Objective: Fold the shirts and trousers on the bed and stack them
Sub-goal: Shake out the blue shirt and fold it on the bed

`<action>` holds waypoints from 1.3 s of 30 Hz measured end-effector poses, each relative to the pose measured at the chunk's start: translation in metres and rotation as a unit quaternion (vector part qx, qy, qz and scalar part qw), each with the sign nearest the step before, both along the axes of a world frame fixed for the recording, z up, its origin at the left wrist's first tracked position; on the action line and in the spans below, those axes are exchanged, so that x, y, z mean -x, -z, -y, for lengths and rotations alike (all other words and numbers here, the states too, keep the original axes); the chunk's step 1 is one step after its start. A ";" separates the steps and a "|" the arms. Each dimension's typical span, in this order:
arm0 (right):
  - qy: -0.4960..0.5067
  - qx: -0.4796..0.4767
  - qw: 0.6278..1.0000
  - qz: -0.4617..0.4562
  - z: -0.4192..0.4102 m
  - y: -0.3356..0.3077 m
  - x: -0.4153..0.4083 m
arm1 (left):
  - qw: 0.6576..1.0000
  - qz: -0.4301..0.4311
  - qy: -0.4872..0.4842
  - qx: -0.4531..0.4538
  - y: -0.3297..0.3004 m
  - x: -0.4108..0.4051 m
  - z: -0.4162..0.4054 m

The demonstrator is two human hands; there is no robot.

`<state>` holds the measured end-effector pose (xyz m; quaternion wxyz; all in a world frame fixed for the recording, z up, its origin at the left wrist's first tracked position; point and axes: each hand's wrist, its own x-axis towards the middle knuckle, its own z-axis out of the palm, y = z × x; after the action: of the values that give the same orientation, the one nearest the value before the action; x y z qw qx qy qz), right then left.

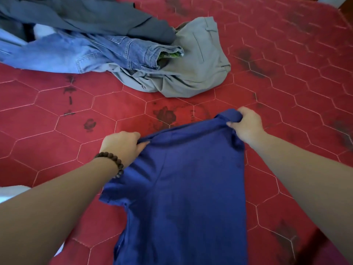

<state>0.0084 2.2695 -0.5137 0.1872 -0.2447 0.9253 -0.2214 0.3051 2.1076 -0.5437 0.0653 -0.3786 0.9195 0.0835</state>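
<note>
Clearly, both hands were holding the blue shirt (187, 178) in the lower middle of the frame. The left hand (122, 145), with a bracelet of dark beads (112, 160) on its wrist, gripped the upper left corner of the shirt, the fingers curled around the cloth at the shoulder. The right hand (246, 124) gripped the upper right corner near the collar, and a fold of blue cloth was bunched between its thumb and fingers. The shirt hung or lay from these two corners down toward the bottom edge of the frame (I could not tell how much of it rested on the bed), and one short sleeve stood out at its left side under the left forearm.

The bed (286, 73) had a red cover with a stitched pattern of hexagons and some dark flower prints, and it filled most of the frame.

In the upper left and upper middle of the frame lay a loose pile of other clothes, well apart from the shirt. The khaki trousers (198, 73) were crumpled at the right end of the pile. The blue jeans (91, 52) lay partly over them and stretched to the left edge. A dark grey garment (86, 18) lay above the jeans, along the top of the frame, touching both the jeans and the khaki trousers.
</note>
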 end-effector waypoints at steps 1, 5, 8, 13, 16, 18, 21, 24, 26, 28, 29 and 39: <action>-0.005 0.026 0.999 -0.026 0.006 -0.005 0.005 | 1.000 -0.017 -0.018 0.003 -0.003 0.004 0.006; -0.016 0.044 0.998 -0.040 0.019 -0.014 0.009 | 0.993 -0.028 -0.060 0.095 -0.012 0.020 0.007; -0.085 0.022 0.982 -0.169 0.006 -0.009 -0.028 | 0.990 -0.077 -0.004 0.115 -0.015 0.031 -0.029; -0.248 -0.056 0.939 -0.230 -0.010 0.033 -0.090 | 0.993 -0.053 0.103 0.001 0.008 0.042 -0.103; -0.257 -0.139 0.927 -0.234 -0.017 0.056 -0.085 | 0.998 -0.001 0.058 -0.001 0.027 0.031 -0.111; -0.224 -0.131 0.937 -0.235 -0.020 0.061 -0.085 | 1.000 -0.003 0.023 0.015 0.031 0.025 -0.111; -0.212 -0.140 0.946 -0.201 -0.019 0.062 -0.083 | 1.000 0.002 -0.013 0.010 0.028 0.024 -0.111; -0.233 -0.168 0.950 -0.125 -0.013 0.049 -0.073 | 1.000 0.015 -0.018 0.019 0.024 0.019 -0.106; -0.226 -0.165 0.948 -0.151 -0.015 0.038 -0.078 | 0.999 0.010 -0.034 0.027 0.013 0.009 -0.105; -0.217 -0.098 0.946 -0.219 -0.023 0.028 -0.104 | 0.999 0.008 -0.004 0.048 0.003 -0.001 -0.113; -0.228 -0.061 0.943 -0.236 -0.030 0.025 -0.123 | 0.998 0.007 0.029 0.051 0.000 -0.005 -0.122; -0.219 -0.147 0.941 -0.211 -0.147 0.041 -0.202 | 0.993 0.012 0.117 0.014 0.011 -0.057 -0.139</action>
<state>0.2101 2.4168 -0.5543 0.0655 -0.4522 0.8893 0.0208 0.3617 2.2467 -0.5543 0.0809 -0.2701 0.9577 0.0580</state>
